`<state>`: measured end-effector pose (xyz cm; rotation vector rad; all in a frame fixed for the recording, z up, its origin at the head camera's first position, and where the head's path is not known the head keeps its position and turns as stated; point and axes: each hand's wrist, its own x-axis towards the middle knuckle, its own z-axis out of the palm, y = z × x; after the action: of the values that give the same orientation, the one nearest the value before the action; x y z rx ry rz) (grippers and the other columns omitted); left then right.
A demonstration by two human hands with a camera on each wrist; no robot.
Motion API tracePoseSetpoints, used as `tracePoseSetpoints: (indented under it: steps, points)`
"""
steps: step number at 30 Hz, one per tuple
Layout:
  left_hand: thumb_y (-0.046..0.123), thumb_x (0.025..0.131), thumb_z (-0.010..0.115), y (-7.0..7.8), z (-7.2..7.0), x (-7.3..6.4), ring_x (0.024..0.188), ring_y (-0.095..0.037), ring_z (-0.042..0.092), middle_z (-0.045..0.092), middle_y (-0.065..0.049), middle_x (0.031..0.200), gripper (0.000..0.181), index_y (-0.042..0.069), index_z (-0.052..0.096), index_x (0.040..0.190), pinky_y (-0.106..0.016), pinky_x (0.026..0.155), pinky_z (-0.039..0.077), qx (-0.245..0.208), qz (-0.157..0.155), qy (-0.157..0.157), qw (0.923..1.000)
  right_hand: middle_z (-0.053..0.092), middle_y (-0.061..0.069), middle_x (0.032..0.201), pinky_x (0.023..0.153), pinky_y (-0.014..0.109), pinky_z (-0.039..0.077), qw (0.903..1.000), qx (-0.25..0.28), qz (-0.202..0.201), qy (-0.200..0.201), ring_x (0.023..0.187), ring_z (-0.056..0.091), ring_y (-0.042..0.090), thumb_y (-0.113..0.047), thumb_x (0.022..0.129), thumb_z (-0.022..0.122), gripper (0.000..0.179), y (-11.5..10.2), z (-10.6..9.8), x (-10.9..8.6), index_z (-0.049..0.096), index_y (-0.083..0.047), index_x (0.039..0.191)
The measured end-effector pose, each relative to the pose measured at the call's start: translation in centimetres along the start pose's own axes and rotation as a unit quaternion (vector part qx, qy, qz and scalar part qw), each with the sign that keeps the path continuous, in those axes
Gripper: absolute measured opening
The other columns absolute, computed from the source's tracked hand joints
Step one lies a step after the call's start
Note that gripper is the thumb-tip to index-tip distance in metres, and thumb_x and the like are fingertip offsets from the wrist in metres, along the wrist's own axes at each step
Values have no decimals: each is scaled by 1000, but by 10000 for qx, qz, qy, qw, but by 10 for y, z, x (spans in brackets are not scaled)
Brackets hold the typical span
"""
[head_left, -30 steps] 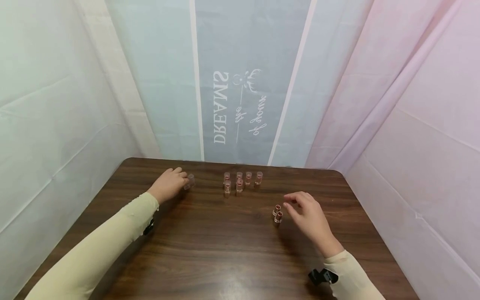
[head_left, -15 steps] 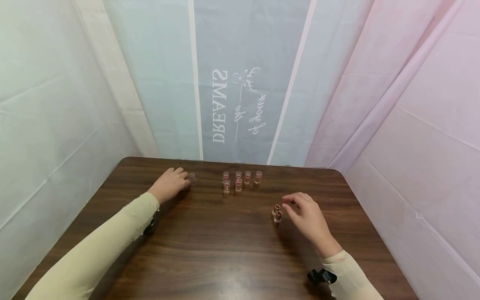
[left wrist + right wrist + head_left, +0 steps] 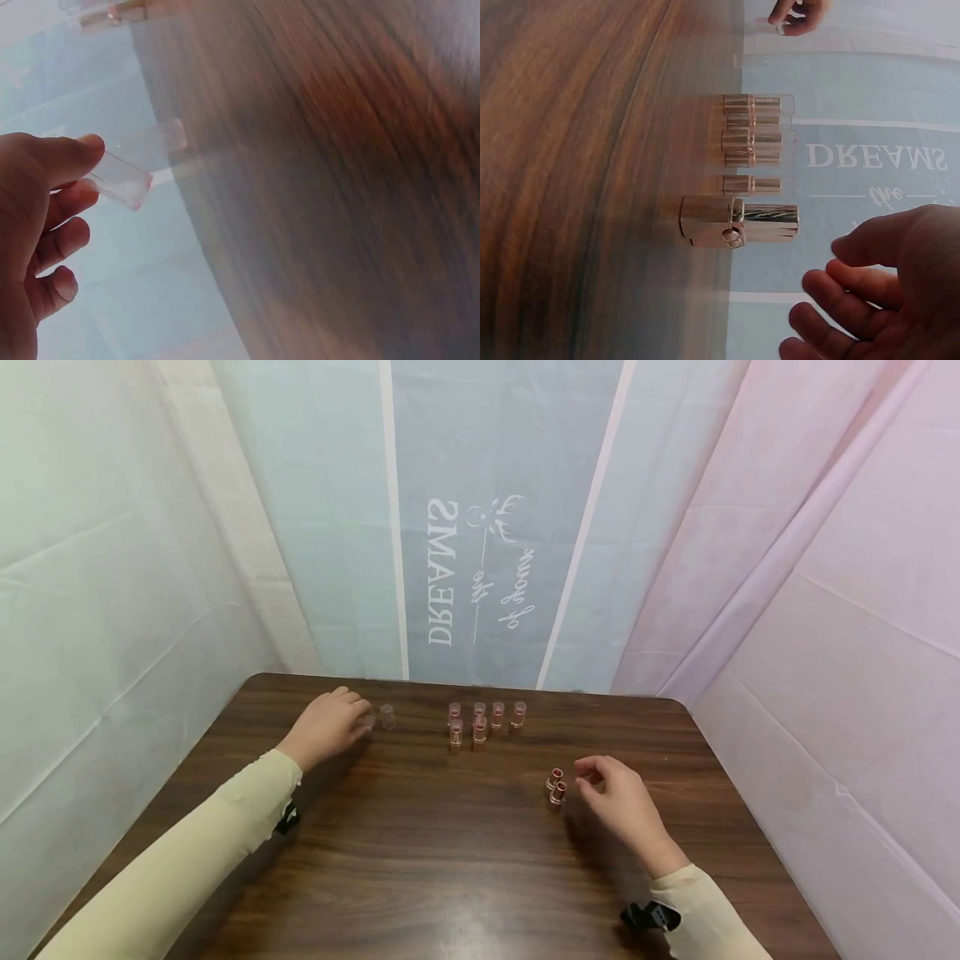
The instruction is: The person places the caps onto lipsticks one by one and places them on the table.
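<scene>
My left hand [image 3: 324,727] pinches a clear cap [image 3: 120,181] between thumb and index finger, its other fingers bent in the left wrist view. Just right of that hand, a second clear cap [image 3: 387,717] stands on the table. My right hand [image 3: 621,797] is to the right of two uncapped lipstick tubes, the rear one [image 3: 554,778] and the front one [image 3: 558,793], standing close together. In the right wrist view, its loosely bent fingers hold nothing and are apart from the shiny rose-gold lipstick tube [image 3: 739,219] in front.
Several lipstick tubes with clear caps [image 3: 479,732] stand grouped toward the back middle of the dark wood table [image 3: 450,852]. Behind the table's far edge hangs a blue printed cloth [image 3: 502,460]. White cloth walls [image 3: 847,693] flank both sides.
My left hand has moved slightly left and back with the clear cap, away from the standing cap. My right hand has shifted a little right and down, its fingertips closer together.
</scene>
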<state>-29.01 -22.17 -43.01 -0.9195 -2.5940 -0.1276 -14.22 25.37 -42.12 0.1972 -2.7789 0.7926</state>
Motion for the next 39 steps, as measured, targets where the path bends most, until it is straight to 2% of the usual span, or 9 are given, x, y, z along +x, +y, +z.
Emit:
tracePoseSetpoints:
  steps: [5,9,12,21,29,39]
  points:
    - [28,90,81,10,-10,-3,91,-21,60,71,-1,97,22,12,74,104,-40,77,53,-682,-540,-140,9961,72,7,107,81,42,56,9976,207,394,-530,93,69,22,-11,91,74,27,5,3,0,71,-4,117]
    - [30,92,79,21,-20,-4,93,-21,63,70,-1,99,21,15,74,105,-41,79,54,-1581,-1155,-372,9799,73,6,103,82,42,56,9940,263,579,-891,93,69,22,-11,88,79,28,9,9,0,71,-6,114]
    - [31,93,78,29,-27,-4,93,-21,65,70,0,99,21,16,74,106,-42,80,54,-2080,-1404,-474,9668,74,3,99,80,38,55,9913,365,735,-1026,91,69,19,-12,85,82,28,11,15,-1,71,-8,111]
    - [34,92,79,48,-36,-8,87,-12,61,68,7,95,18,21,73,103,-36,79,53,-2580,-1472,-476,9537,71,0,92,76,34,50,9868,328,1046,-1195,82,62,12,-19,80,87,28,12,28,-2,71,-11,102]
    - [30,91,80,61,-35,-13,83,-12,61,68,6,93,15,21,72,100,-34,75,53,-2896,-1467,-424,9449,71,-3,87,76,35,51,9886,158,993,-1120,80,62,10,-19,78,89,26,11,34,-2,71,-12,97]
    - [32,90,81,72,-36,-13,81,-9,61,67,9,93,15,23,72,98,-32,73,52,-2861,-1228,-297,9498,69,-7,83,75,35,50,9890,83,1020,-1071,77,61,9,-21,80,89,24,12,39,-2,70,-15,94]
